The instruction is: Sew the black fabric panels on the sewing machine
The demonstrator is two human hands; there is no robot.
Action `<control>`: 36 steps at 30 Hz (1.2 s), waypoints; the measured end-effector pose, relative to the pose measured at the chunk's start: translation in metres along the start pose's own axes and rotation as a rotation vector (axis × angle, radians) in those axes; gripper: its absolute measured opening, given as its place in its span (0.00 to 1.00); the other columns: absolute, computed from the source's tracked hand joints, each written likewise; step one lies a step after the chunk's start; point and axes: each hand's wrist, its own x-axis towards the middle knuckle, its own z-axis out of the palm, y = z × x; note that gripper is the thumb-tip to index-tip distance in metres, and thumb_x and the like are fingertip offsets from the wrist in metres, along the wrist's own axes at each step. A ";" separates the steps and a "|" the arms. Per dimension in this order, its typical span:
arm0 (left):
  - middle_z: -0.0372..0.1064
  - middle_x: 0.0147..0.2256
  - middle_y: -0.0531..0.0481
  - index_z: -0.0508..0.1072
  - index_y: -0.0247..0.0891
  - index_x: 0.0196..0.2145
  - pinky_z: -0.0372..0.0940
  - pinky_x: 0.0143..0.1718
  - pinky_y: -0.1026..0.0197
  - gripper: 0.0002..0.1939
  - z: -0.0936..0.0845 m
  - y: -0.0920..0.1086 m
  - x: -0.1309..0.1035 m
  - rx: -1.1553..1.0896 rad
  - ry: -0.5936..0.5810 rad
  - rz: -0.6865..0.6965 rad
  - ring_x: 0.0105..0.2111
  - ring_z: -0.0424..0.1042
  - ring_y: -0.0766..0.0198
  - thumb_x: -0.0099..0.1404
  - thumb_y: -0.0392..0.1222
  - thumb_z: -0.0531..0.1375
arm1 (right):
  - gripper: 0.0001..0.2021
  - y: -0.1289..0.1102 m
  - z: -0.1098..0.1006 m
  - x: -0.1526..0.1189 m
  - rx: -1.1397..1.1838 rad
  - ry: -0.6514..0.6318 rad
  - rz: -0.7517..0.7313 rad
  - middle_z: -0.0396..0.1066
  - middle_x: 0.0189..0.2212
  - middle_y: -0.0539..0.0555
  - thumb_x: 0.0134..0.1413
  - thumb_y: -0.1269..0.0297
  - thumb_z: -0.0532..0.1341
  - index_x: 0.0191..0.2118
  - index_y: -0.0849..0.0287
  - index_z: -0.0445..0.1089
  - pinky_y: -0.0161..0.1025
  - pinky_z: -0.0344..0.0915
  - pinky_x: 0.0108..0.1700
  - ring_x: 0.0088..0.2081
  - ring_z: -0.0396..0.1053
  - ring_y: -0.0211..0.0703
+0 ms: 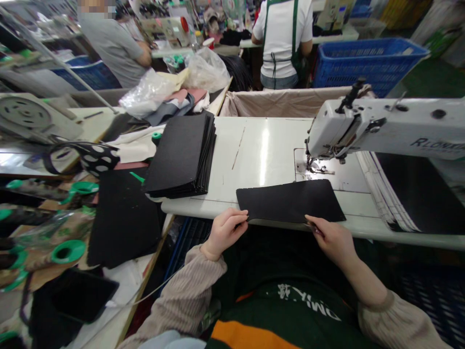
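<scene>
A flat black panel (288, 201), of fabric or leather, lies along the front edge of the white sewing table (250, 150). My left hand (227, 230) pinches its near left corner between thumb and fingers. Farther right, my right hand (332, 240) grips the near edge with thumb and forefinger. Something small and dark shows under those right fingers, too little of it to name. Just beyond the panel is the needle area of a white sewing machine (336, 128); the panel lies in front of the presser foot (319, 168), not under it.
A thick stack of black panels (178, 152) stands to the left, and more pale-edged black pieces (417, 189) lie under the machine arm. Thread cones (69, 252) and a phone-like black slab (85, 293) crowd the left side. Two people and a blue crate (366, 63) are beyond.
</scene>
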 end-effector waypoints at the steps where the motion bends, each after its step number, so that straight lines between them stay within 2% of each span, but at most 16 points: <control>1: 0.75 0.42 0.46 0.71 0.41 0.45 0.73 0.39 0.59 0.14 0.002 0.000 0.000 0.020 0.024 0.018 0.39 0.76 0.63 0.62 0.29 0.63 | 0.17 0.000 0.001 -0.001 0.000 0.000 -0.004 0.78 0.45 0.54 0.62 0.68 0.54 0.54 0.58 0.70 0.40 0.65 0.36 0.36 0.75 0.45; 7: 0.75 0.45 0.45 0.71 0.44 0.48 0.74 0.39 0.57 0.19 0.010 0.006 0.005 0.120 0.101 0.087 0.41 0.76 0.61 0.61 0.30 0.64 | 0.16 -0.001 -0.002 -0.001 0.052 -0.023 0.016 0.78 0.44 0.55 0.64 0.64 0.55 0.55 0.57 0.70 0.40 0.64 0.35 0.34 0.74 0.45; 10: 0.74 0.46 0.45 0.70 0.46 0.49 0.74 0.40 0.57 0.19 0.008 0.010 0.010 0.137 0.105 0.114 0.43 0.76 0.60 0.62 0.30 0.64 | 0.15 -0.015 -0.021 0.010 0.238 -0.015 0.119 0.77 0.44 0.55 0.62 0.57 0.58 0.51 0.56 0.71 0.39 0.65 0.38 0.38 0.74 0.46; 13: 0.74 0.47 0.44 0.70 0.45 0.51 0.74 0.41 0.56 0.22 0.005 0.014 0.015 0.136 0.089 0.154 0.44 0.76 0.59 0.61 0.28 0.64 | 0.13 -0.046 -0.050 0.029 0.516 -0.020 0.264 0.76 0.35 0.53 0.60 0.52 0.60 0.41 0.57 0.73 0.38 0.63 0.35 0.34 0.71 0.43; 15: 0.74 0.48 0.43 0.71 0.44 0.52 0.74 0.42 0.56 0.23 0.004 0.017 0.017 0.139 0.089 0.171 0.45 0.76 0.58 0.61 0.27 0.64 | 0.15 -0.073 -0.064 0.043 0.789 -0.152 0.355 0.72 0.28 0.51 0.61 0.51 0.59 0.32 0.57 0.72 0.36 0.59 0.30 0.29 0.67 0.39; 17: 0.73 0.49 0.42 0.71 0.43 0.52 0.74 0.43 0.55 0.23 0.004 0.020 0.018 0.146 0.093 0.185 0.45 0.75 0.58 0.61 0.26 0.64 | 0.17 -0.100 -0.068 0.054 1.133 -0.357 0.430 0.66 0.23 0.49 0.59 0.49 0.60 0.29 0.58 0.71 0.35 0.53 0.25 0.24 0.60 0.35; 18: 0.73 0.49 0.42 0.71 0.42 0.52 0.74 0.43 0.55 0.23 0.005 0.022 0.018 0.150 0.088 0.193 0.46 0.75 0.58 0.61 0.26 0.64 | 0.17 -0.113 -0.066 0.057 1.320 -0.418 0.493 0.60 0.20 0.45 0.58 0.48 0.62 0.29 0.58 0.69 0.34 0.49 0.22 0.20 0.54 0.32; 19: 0.73 0.50 0.42 0.71 0.42 0.52 0.74 0.43 0.55 0.23 0.005 0.024 0.017 0.150 0.073 0.204 0.45 0.75 0.58 0.62 0.27 0.64 | 0.17 -0.124 -0.063 0.060 1.497 -0.423 0.570 0.54 0.17 0.42 0.57 0.48 0.63 0.29 0.57 0.66 0.34 0.44 0.20 0.18 0.47 0.30; 21: 0.73 0.50 0.42 0.71 0.42 0.53 0.74 0.44 0.55 0.22 0.006 0.028 0.014 0.140 0.027 0.221 0.45 0.75 0.59 0.63 0.28 0.63 | 0.18 -0.139 -0.051 0.061 1.748 -0.305 0.700 0.45 0.15 0.38 0.55 0.51 0.65 0.27 0.56 0.59 0.34 0.39 0.20 0.17 0.39 0.29; 23: 0.73 0.51 0.41 0.70 0.40 0.54 0.74 0.44 0.55 0.21 0.008 0.032 0.011 0.115 -0.020 0.227 0.46 0.75 0.59 0.64 0.28 0.62 | 0.19 -0.147 -0.041 0.059 1.848 -0.171 0.765 0.42 0.15 0.36 0.55 0.55 0.67 0.27 0.55 0.56 0.34 0.39 0.20 0.16 0.37 0.28; 26: 0.73 0.51 0.39 0.70 0.37 0.55 0.74 0.46 0.55 0.22 0.009 0.037 0.008 0.050 -0.047 0.212 0.47 0.74 0.58 0.63 0.26 0.62 | 0.19 -0.149 -0.031 0.054 1.859 -0.154 0.792 0.44 0.14 0.36 0.55 0.58 0.67 0.26 0.55 0.55 0.34 0.38 0.20 0.16 0.38 0.27; 29: 0.73 0.49 0.43 0.70 0.40 0.53 0.74 0.45 0.56 0.22 0.011 0.045 0.009 -0.050 -0.022 0.086 0.46 0.75 0.59 0.62 0.27 0.63 | 0.21 -0.149 -0.027 0.050 1.884 -0.162 0.782 0.44 0.13 0.37 0.55 0.59 0.66 0.23 0.55 0.53 0.35 0.38 0.20 0.16 0.38 0.27; 32: 0.74 0.45 0.46 0.72 0.41 0.49 0.74 0.45 0.56 0.17 0.011 0.056 0.013 -0.153 0.007 -0.176 0.44 0.75 0.61 0.62 0.32 0.65 | 0.22 -0.151 -0.023 0.048 1.929 -0.134 0.763 0.43 0.14 0.37 0.56 0.59 0.66 0.22 0.55 0.52 0.35 0.38 0.20 0.16 0.37 0.27; 34: 0.74 0.43 0.47 0.73 0.41 0.46 0.73 0.45 0.58 0.13 0.009 0.064 0.016 -0.196 -0.019 -0.325 0.44 0.74 0.62 0.64 0.34 0.65 | 0.21 -0.152 -0.020 0.048 1.938 -0.121 0.753 0.43 0.14 0.37 0.57 0.60 0.65 0.22 0.55 0.52 0.35 0.38 0.21 0.16 0.37 0.28; 36: 0.73 0.44 0.48 0.74 0.42 0.45 0.73 0.45 0.59 0.11 0.005 0.069 0.019 -0.222 -0.065 -0.419 0.44 0.74 0.62 0.65 0.35 0.63 | 0.21 -0.153 -0.016 0.047 1.929 -0.115 0.753 0.43 0.14 0.38 0.57 0.59 0.65 0.23 0.55 0.53 0.35 0.38 0.21 0.17 0.37 0.28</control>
